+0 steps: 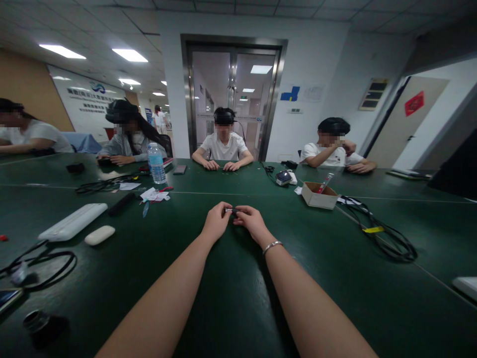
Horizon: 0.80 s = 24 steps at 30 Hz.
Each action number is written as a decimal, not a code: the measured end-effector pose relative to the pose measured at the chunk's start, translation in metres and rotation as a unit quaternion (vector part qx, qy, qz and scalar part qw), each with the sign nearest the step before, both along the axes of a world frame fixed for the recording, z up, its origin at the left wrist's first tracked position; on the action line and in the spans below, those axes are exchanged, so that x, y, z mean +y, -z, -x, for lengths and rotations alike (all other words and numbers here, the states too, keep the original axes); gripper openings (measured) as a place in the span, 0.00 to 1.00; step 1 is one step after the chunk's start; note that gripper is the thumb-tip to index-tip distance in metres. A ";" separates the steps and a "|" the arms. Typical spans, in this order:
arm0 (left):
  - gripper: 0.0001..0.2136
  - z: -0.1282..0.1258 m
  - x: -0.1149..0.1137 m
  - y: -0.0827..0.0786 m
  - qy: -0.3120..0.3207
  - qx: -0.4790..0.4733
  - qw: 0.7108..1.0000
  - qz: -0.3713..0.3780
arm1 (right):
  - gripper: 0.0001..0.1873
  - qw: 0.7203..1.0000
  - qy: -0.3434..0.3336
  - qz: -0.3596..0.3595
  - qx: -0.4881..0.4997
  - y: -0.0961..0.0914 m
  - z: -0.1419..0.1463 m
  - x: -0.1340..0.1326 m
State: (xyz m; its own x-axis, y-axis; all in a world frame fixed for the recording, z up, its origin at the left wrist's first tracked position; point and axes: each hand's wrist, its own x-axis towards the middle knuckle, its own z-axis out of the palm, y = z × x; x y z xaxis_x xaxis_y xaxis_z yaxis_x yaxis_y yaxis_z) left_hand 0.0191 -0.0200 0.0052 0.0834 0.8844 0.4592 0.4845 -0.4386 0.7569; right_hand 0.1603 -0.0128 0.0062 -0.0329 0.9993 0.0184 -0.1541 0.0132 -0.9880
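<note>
Over the middle of the green table (pixel 223 298), my left hand (pixel 217 220) and my right hand (pixel 255 223) meet at a small dark object with a silvery end (pixel 231 211). My left fingers pinch its silvery end, and my right thumb and fingers close around its dark end. It is too small and too covered by my fingers for me to tell its kind. A metal bracelet (pixel 272 247) circles my right wrist.
On the left are a water bottle (pixel 156 164), a white case (pixel 73 222), a white rounded object (pixel 100 235) and black cables (pixel 55 268). To the right, an open box (pixel 319 198) stands near a coiled cable (pixel 395 246). Several people sit opposite, one straight ahead (pixel 223 144).
</note>
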 end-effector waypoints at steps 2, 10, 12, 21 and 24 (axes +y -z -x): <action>0.07 0.002 0.002 0.002 -0.001 -0.013 1.000 0.013 | 0.09 1.000 -0.002 0.006 0.018 0.000 -0.002 0.001; 0.07 0.001 0.001 -0.001 0.014 -0.067 0.997 0.044 | 0.07 0.995 -0.016 0.011 0.096 -0.002 -0.006 -0.001; 0.06 0.001 0.001 -0.001 0.014 -0.074 0.996 0.048 | 0.07 0.995 -0.007 0.009 0.095 0.000 -0.006 0.001; 0.07 0.004 0.007 0.006 0.016 -0.085 0.994 0.068 | 0.07 0.996 -0.010 -0.006 0.086 0.004 -0.010 0.004; 0.06 0.004 0.008 0.008 0.019 -0.092 0.992 0.080 | 0.08 0.996 -0.015 -0.009 0.084 0.005 -0.010 0.005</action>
State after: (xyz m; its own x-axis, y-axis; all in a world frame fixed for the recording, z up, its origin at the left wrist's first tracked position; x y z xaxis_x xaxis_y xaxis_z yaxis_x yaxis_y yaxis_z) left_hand 0.0148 -0.0118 -0.0024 0.0460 0.9448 0.3244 0.3161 -0.3218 0.8925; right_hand 0.1701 -0.0081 0.0017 -0.0582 0.9973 0.0451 -0.3187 0.0242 -0.9476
